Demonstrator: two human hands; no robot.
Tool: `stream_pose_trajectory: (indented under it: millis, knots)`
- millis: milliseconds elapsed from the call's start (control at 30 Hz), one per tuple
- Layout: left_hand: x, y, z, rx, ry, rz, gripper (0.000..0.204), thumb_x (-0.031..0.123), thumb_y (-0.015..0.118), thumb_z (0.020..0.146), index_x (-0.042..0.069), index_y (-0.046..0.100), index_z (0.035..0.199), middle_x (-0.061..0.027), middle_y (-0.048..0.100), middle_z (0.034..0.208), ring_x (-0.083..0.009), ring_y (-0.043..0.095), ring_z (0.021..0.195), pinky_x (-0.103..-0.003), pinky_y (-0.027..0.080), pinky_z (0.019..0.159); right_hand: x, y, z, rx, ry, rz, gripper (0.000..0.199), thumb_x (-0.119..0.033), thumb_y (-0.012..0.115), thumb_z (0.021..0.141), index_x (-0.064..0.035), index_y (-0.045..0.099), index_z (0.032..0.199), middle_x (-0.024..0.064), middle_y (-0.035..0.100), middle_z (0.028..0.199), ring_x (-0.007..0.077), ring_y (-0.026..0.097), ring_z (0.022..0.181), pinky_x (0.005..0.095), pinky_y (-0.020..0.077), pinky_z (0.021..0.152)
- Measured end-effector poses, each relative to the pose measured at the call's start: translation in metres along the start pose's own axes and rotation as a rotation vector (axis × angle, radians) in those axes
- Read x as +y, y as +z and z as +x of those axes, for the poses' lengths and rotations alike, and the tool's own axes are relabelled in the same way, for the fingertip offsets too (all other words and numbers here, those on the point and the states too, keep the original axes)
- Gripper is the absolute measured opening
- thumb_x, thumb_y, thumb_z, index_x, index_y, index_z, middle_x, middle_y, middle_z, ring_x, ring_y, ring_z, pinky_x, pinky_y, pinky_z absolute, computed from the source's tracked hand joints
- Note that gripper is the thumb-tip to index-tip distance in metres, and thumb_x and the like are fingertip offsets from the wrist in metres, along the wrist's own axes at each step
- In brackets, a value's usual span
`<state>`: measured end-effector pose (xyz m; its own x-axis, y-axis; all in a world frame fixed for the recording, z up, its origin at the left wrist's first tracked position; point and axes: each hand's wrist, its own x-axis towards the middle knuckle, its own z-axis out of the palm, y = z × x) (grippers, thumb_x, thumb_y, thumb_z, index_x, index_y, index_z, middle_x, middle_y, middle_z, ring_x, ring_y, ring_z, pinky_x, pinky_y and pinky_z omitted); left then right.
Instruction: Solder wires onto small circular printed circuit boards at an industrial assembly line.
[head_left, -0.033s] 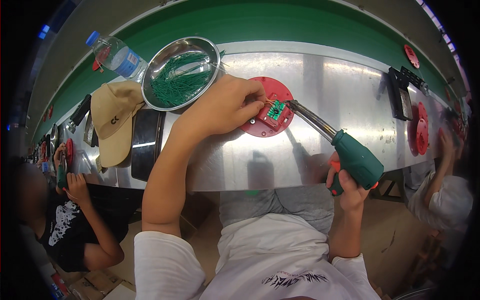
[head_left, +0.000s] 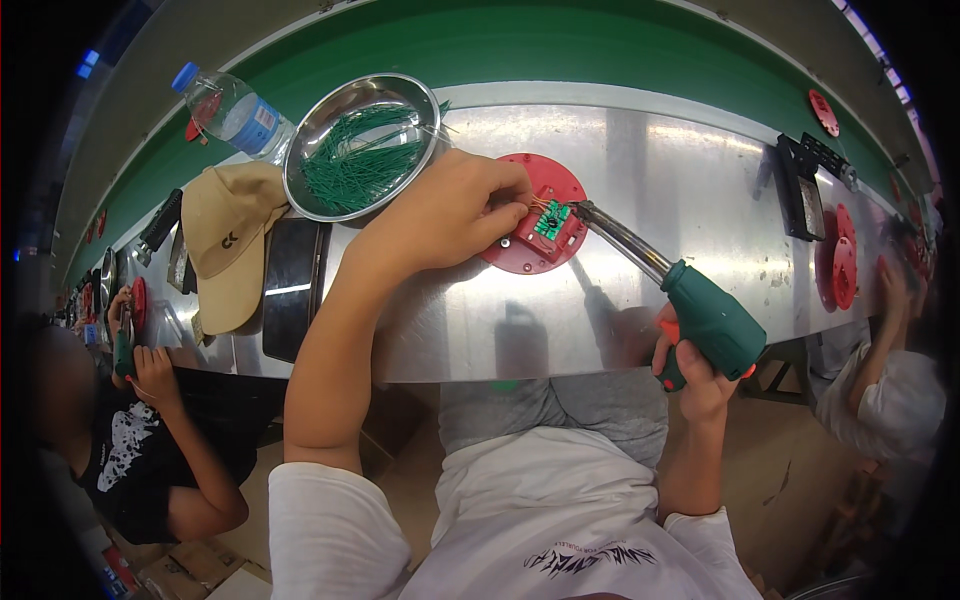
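On the metal bench lies a round red disc (head_left: 560, 180) with a raised block that carries a small green circuit board (head_left: 553, 219). My left hand (head_left: 465, 205) reaches over the disc's left side, thumb and forefinger pinched on thin orange wires (head_left: 540, 206) at the board's edge. My right hand (head_left: 697, 380) is wrapped round the grip of a green soldering gun (head_left: 715, 318) with an orange trigger. Its long metal barrel slants up to the left, and the dark tip meets the right edge of the board; exact contact is too small to tell.
A steel bowl (head_left: 291, 175) of green wires (head_left: 360, 165) stands left of the disc. Beside it are a water bottle (head_left: 245, 118), a beige cap (head_left: 228, 240) and a black tray (head_left: 293, 290). A black stand (head_left: 800, 190) and red discs (head_left: 845, 260) sit right. Co-workers (head_left: 130, 440) flank me.
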<state>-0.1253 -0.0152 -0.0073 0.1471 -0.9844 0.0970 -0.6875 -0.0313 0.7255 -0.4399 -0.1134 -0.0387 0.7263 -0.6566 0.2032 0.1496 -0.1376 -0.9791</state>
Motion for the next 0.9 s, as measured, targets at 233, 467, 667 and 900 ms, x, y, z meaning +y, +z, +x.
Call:
stream_pose_trajectory:
  millis: [233, 467, 667, 900]
  knots:
    - [-0.006, 0.000, 0.001, 0.024, 0.082, -0.022, 0.013, 0.005, 0.067, 0.077, 0.000, 0.072, 0.087, -0.0130, 0.069, 0.077, -0.0252, 0.065, 0.067, -0.033, 0.052, 0.067, 0.009, -0.011, -0.002, -0.119, -0.015, -0.154, 0.043, -0.012, 0.063, 0.088, 0.0071, 0.055, 0.126, 0.0183, 0.066, 0.105, 0.0152, 0.056, 0.054, 0.0264, 0.0406, 0.047]
    - [-0.009, -0.001, 0.001, 0.036, 0.088, -0.026, 0.015, 0.003, 0.068, 0.075, 0.001, 0.073, 0.089, -0.0124, 0.069, 0.077, -0.0245, 0.065, 0.066, -0.033, 0.052, 0.066, 0.010, -0.009, -0.002, -0.108, -0.018, -0.157, 0.037, -0.007, 0.063, 0.087, 0.0064, 0.060, 0.121, 0.0165, 0.068, 0.101, 0.0148, 0.056, 0.054, 0.0262, 0.0411, 0.049]
    - [-0.009, 0.000, 0.003, 0.055, 0.097, -0.050, 0.014, 0.003, 0.069, 0.075, 0.000, 0.073, 0.088, -0.0125, 0.069, 0.077, -0.0236, 0.065, 0.066, -0.032, 0.052, 0.066, 0.004, -0.005, 0.002, -0.108, -0.003, -0.147, 0.033, -0.001, 0.062, 0.086, 0.0066, 0.062, 0.118, 0.0163, 0.067, 0.097, 0.0148, 0.057, 0.055, 0.0267, 0.0431, 0.049]
    - [-0.013, -0.001, 0.003, 0.051, 0.120, -0.032, 0.013, 0.003, 0.069, 0.075, 0.000, 0.073, 0.087, -0.0122, 0.069, 0.076, -0.0238, 0.065, 0.066, -0.032, 0.052, 0.065, 0.000, -0.001, 0.007, -0.106, 0.016, -0.091, 0.032, 0.000, 0.061, 0.086, 0.0070, 0.061, 0.117, 0.0155, 0.066, 0.096, 0.0152, 0.057, 0.055, 0.0271, 0.0441, 0.050]
